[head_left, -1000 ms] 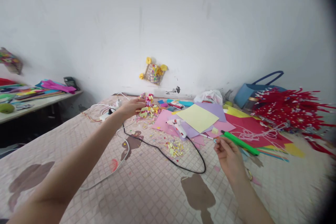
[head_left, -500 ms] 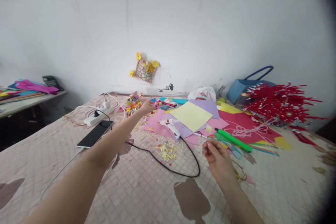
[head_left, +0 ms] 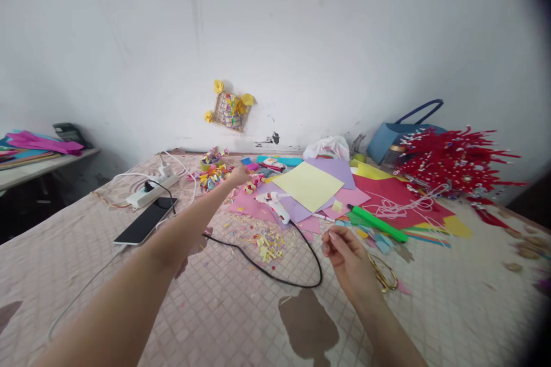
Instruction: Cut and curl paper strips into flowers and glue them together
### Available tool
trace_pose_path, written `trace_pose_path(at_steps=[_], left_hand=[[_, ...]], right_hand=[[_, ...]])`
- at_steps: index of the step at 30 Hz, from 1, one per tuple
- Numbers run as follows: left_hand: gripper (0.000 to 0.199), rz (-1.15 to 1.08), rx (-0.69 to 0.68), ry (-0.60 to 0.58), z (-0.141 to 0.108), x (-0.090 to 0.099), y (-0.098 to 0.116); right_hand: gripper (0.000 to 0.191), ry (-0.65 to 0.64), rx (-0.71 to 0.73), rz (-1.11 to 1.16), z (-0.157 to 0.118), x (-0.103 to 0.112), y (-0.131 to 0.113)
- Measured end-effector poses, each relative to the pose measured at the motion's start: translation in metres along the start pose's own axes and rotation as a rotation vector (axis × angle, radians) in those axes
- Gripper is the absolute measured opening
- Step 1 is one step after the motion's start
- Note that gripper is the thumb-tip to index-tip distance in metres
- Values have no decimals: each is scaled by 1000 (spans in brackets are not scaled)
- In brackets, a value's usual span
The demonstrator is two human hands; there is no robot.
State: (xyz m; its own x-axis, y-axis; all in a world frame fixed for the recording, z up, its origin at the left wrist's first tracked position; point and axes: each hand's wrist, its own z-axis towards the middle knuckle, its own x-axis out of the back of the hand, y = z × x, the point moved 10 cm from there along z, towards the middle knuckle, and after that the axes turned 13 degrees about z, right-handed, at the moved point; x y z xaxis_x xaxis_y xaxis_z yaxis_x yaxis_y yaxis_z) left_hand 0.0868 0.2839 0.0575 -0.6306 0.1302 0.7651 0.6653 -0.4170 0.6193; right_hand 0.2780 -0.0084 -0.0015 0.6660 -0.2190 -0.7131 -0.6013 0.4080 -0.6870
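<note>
My left hand (head_left: 240, 175) reaches far across the table, above small pink-and-white paper pieces (head_left: 255, 183). Its fingers are small and partly hidden, so whether they grip any piece is unclear. To its left sits a heap of colourful folded paper bits (head_left: 215, 175). Nearer to me, my right hand (head_left: 346, 258) hovers with thumb and fingers pinched together; anything between them is too small to make out. Gold-handled scissors (head_left: 385, 275) lie just right of that wrist. A white glue gun (head_left: 274, 206) rests on coloured paper sheets (head_left: 312, 186) between the hands.
A black cord (head_left: 262, 272) curves over the table. At left are a tablet (head_left: 146, 222) and a power strip (head_left: 152, 190) with cables. A green glue stick or pen (head_left: 379, 223), white string (head_left: 404, 203), red tinsel-like bundle (head_left: 460, 166) and blue bag (head_left: 396, 135) occupy the right.
The view has shifted slightly, so everything sits a little farther left and higher. My left hand has drawn back slightly, and pink-and-white pieces now show below it. My right hand keeps its pinch.
</note>
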Motion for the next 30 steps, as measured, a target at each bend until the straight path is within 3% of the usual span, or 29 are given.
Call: trace_pose_path(at_steps=[5,8,11,16,19,23,30], left_hand=[[31,203,63,91,-23,41,4],[29,250,35,183,-56,66,15],[16,236,-43,244,-99,71,29],[14,101,-198,124,-158,22,53],[20,8,-250,33,-180,-9,70],[21,-85,-276,-13,-198,-32,87],[40,-478,-100,-139,-207,-70,65]], right_hand=[[16,-34,-7,-36,-2,-5,2],[17,-47,-26,-78,-3,-7,8],[20,-93,-95,-85,-3,-14,20],[30,-172,-230,-85,0,-36,40],[30,-213,-285,-88,0,-48,48],[30,-279,-326,-54,-4,-62,55],[30,-345,-299,-28,-13,-83,59]])
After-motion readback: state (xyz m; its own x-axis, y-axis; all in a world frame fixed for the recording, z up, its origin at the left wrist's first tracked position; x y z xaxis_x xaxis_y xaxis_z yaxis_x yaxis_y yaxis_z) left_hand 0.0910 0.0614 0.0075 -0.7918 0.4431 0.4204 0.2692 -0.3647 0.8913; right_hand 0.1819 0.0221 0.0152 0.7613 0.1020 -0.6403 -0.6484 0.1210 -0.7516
